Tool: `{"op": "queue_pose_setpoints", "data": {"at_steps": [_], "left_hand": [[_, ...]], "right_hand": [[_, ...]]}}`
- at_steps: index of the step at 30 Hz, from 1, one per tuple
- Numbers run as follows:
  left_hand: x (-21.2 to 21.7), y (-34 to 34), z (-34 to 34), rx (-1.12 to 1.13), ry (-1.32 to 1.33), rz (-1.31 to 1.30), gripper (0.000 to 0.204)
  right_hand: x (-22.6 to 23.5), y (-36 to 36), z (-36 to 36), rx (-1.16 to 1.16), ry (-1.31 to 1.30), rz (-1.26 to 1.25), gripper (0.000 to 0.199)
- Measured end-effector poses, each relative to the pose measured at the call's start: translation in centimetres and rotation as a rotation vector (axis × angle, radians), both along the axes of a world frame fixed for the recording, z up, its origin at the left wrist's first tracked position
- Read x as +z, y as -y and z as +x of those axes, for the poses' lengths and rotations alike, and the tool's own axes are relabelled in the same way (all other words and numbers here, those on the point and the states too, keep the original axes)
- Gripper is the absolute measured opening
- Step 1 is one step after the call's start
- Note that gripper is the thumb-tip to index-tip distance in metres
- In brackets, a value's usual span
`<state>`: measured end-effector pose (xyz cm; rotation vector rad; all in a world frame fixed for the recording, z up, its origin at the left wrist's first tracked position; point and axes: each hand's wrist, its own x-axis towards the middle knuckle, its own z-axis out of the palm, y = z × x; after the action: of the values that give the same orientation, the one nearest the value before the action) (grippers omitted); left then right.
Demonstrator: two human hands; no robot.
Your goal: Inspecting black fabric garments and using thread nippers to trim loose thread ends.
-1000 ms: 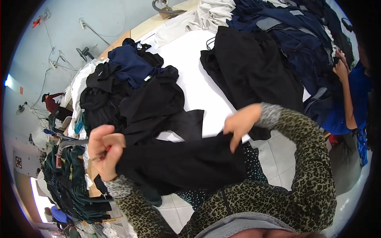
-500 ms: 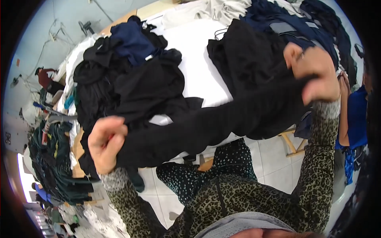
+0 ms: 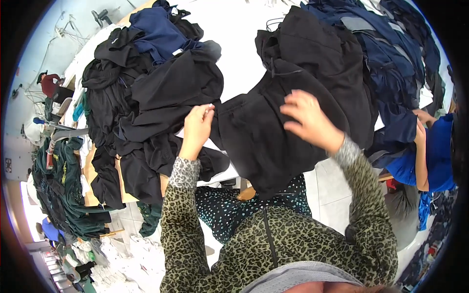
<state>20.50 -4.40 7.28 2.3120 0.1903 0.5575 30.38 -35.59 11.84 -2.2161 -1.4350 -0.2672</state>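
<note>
Black garment (image 3: 264, 141) hanging off surface (image 3: 234, 29) edge at 6 o'clock: left hand (image 3: 198, 128) grip pinching its edge to hold it up, right hand (image 3: 310, 119) w/ fingers spread, pressing on cloth to flatten it.

The person wears a leopard-print zip jacket in olive and black, its dark zip running toward six o'clock. Grey ribbed cuffs end both sleeves just short of the left hand (image 3: 196, 128) and right hand (image 3: 309, 119). Below, dark trousers show pale dots.
</note>
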Motion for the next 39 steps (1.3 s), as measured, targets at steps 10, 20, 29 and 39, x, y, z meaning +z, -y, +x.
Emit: {"op": "queue_pose_setpoints", "data": {"at_steps": [10,20,29,39], "left_hand": [[-6.3,2.7,4.3,0.034,-0.063,-0.057,0.03],[-3.7,-0.4,6.3,-0.168,-0.565,-0.811,0.015],[0.9,2.2,4.7,-0.379,-0.621,-0.893,0.012],[4.1,4.8,1.9,-0.571,-0.7,-0.865,0.014]], "right_hand": [[-15.0,6.5,-19.3,-0.792,-1.372,0.872,0.027],[-13.8,6.2,-17.8,-0.997,-1.781,0.931,0.053],[-4.6,-0.9,-6.7,-0.258,-0.407,0.458,0.036],[-4.0,-5.5,1.6,0.123,-1.012,0.222,0.036]]}}
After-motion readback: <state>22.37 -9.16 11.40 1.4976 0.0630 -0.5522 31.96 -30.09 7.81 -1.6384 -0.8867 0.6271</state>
